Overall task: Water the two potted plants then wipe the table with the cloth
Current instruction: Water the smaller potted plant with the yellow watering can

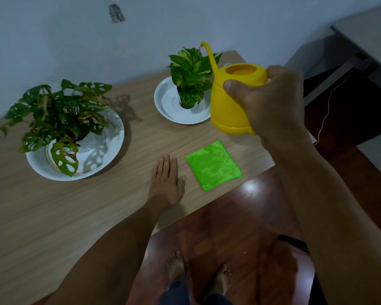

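**Watering can raised at the smaller plant; no pour seen, wiping not begun**

The watering can [233,100], yellow with a long thin spout, is held clear of the worktop [53,216] by the right hand [271,100], which is closed around its handle side. The can sits close to level, and its spout tip stands above the leaves of the smaller potted plant [190,73], just behind and left of the can. No stream of water is visible. Whether this plant has been watered cannot be told; its white dish [167,106] shows no clear pooling.

Further left of the can, well apart, the larger potted plant [57,115] stands in its own white bowl [106,155]. No sign of watering can be confirmed there either.

Below the can, near the worktop's front edge, the green cloth [213,165] lies folded and flat, apparently unused. The left hand [166,183] rests open, palm down on the worktop just left of the cloth, not touching it.

Assessment: the task appears to be in its first stage at most. Both waterings remain unverified, and the wipe is outstanding.
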### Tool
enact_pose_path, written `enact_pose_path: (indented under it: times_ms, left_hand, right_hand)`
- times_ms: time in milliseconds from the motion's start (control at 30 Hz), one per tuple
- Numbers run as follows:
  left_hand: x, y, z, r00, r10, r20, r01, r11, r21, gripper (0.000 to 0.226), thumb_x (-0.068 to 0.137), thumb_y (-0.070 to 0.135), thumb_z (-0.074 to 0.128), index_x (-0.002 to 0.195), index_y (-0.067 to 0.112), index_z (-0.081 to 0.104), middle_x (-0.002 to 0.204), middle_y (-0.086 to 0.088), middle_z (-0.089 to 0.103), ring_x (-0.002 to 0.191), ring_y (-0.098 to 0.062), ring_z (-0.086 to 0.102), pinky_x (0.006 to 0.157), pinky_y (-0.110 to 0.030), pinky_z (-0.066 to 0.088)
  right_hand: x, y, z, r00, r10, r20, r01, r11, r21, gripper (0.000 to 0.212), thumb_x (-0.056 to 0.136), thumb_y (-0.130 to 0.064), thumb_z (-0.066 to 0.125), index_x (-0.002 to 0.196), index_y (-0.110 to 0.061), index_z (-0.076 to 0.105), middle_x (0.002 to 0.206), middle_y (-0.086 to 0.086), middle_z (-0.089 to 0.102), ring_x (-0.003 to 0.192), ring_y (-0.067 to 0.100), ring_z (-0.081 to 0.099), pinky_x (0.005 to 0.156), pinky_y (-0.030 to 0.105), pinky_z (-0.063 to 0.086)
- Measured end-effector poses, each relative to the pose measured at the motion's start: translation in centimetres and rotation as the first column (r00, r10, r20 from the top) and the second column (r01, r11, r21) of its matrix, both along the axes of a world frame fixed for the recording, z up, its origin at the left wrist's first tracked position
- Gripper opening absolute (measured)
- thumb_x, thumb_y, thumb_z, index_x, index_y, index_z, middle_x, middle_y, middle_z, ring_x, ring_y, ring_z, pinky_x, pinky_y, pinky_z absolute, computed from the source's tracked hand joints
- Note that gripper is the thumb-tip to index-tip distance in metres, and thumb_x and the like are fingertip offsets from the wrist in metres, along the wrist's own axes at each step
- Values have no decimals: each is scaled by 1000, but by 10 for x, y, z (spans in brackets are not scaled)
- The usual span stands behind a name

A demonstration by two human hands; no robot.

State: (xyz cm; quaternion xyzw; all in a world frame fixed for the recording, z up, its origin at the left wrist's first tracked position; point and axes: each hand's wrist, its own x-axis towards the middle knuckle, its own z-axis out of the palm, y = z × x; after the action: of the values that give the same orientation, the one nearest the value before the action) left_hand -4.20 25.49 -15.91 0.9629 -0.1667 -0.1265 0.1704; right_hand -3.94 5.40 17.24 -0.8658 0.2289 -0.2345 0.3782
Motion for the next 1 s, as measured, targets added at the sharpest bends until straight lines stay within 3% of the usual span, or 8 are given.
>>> enact_pose_path:
  times_ms: [100,267,400,533,767,900,1000]
  left_hand:
    - [0,-1,1,1000,5,-12,-5,1000,-4,83,95,60,14,165,15,9,173,-14,0,161,-29,-3,128,-44,-4]
    - [0,0,1,1000,6,-7,-6,1000,-9,82,97,59,17,165,14,9,173,-14,0,161,-28,-4,128,-44,-5]
    - [0,0,1,1000,2,-5,-2,1000,-18,81,97,59,18,165,15,9,173,-14,0,161,-28,-4,128,-44,-5]
    - [0,0,1,1000,0,-1,0,1000,-9,83,96,60,14,165,14,9,173,-15,0,161,-29,-3,129,-45,-4]
    - [0,0,1,1000,-1,-6,1,1000,-19,84,95,60,12,165,14,7,173,-13,-2,161,-28,-5,129,-45,-4]
    - [-1,0,0,1000,6,7,-6,1000,-27,84,95,60,13,165,14,9,173,-14,1,161,-28,-2,129,-45,-3]
    - [-1,0,0,1000,2,0,-2,1000,-20,83,95,60,13,165,15,8,173,-14,-1,161,-28,-4,128,-45,-4]
  right_hand:
    - [1,3,2,999,31,15,-32,999,19,47,69,-53,84,78,-15,58,69,-4,48,63,10,45,51,21,32]
    - [-4,5,5,997,76,11,-76,996,52,44,67,-52,85,84,-19,63,74,-6,55,68,9,52,63,22,38]
    - [-12,3,10,995,95,-26,-94,995,40,44,69,-52,86,94,-23,64,71,-15,53,60,-4,50,54,13,35]
    - [-19,-2,14,994,84,-66,-83,996,17,48,69,-53,86,96,-17,69,80,-3,60,67,7,55,59,21,41]
    - [-19,-9,18,997,49,-67,-48,999,16,46,68,-53,87,84,-17,62,70,-10,53,59,2,49,54,20,37]
    - [-13,-9,17,999,26,-37,-27,999,-21,56,68,-56,84,89,-7,66,80,4,62,68,16,56,58,29,45]
    - [-8,-7,15,1000,14,-18,-15,999,-34,60,67,-59,82,85,-6,63,80,5,58,70,18,53,59,30,41]
